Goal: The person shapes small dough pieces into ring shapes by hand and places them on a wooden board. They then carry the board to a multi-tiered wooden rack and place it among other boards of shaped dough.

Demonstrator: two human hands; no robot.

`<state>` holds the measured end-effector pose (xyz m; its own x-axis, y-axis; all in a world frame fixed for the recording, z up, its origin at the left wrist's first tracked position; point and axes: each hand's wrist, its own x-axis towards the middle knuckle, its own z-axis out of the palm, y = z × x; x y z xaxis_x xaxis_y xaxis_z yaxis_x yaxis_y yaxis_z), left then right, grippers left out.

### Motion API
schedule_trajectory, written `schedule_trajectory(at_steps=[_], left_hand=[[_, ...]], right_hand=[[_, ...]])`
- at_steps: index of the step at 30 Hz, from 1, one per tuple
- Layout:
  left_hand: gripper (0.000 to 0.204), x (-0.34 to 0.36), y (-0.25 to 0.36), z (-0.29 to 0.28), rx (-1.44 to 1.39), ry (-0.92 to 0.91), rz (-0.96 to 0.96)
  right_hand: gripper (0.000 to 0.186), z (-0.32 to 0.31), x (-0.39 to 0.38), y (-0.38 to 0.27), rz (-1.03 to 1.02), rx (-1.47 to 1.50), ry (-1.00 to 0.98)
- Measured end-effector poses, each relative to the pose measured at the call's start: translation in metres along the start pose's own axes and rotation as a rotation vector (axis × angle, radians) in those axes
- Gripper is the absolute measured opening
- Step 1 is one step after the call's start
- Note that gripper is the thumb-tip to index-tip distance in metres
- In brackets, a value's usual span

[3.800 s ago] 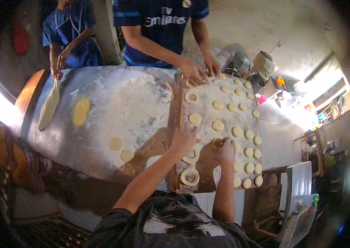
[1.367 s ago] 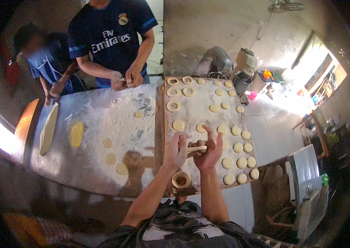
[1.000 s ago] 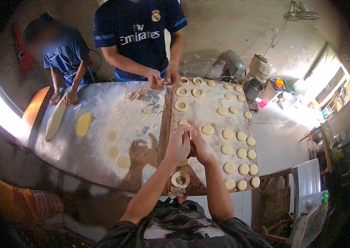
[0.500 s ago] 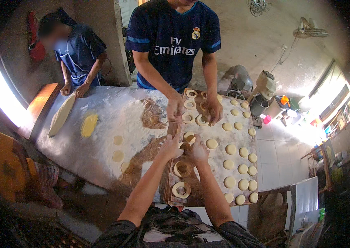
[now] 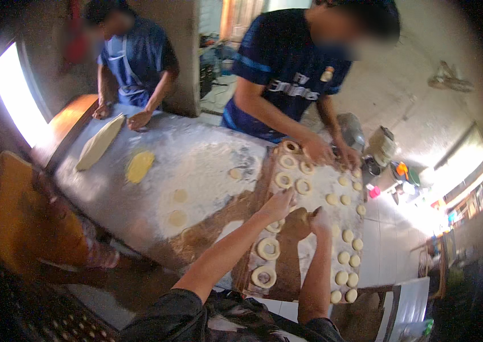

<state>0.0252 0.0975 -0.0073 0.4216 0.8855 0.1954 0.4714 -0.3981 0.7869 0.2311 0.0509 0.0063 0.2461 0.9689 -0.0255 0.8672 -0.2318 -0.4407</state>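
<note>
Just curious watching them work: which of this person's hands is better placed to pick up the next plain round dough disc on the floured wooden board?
Probably the right hand: it sits beside the plain round dough discs on the floured wooden board. The left hand rests over the ring-shaped dough pieces, farther from the discs.

Daylight glares from a blown-out window (image 5: 16, 94) at the left and a bright opening (image 5: 452, 188) at the right. The floured surface (image 5: 196, 165) is evenly lit, with soft shadows. Fisheye bending curves edges, corners fall black, and the whole is slightly soft.
</note>
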Motion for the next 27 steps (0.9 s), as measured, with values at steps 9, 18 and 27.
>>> schedule_trajectory(at_steps=[9,18,27], left_hand=[[0.027,-0.124,-0.137,-0.171,0.342,0.177,-0.423],[0.025,-0.164,-0.117,-0.187,0.252,0.362,-0.513],[0.028,-0.141,-0.079,-0.226,-0.306,0.351,-0.384]], right_hand=[[0.041,0.087,-0.003,-0.238,-0.382,0.437,-0.453],[0.032,0.185,0.024,-0.289,-0.617,-0.068,-0.228],[0.029,0.137,-0.005,-0.265,-0.356,0.827,-0.543]])
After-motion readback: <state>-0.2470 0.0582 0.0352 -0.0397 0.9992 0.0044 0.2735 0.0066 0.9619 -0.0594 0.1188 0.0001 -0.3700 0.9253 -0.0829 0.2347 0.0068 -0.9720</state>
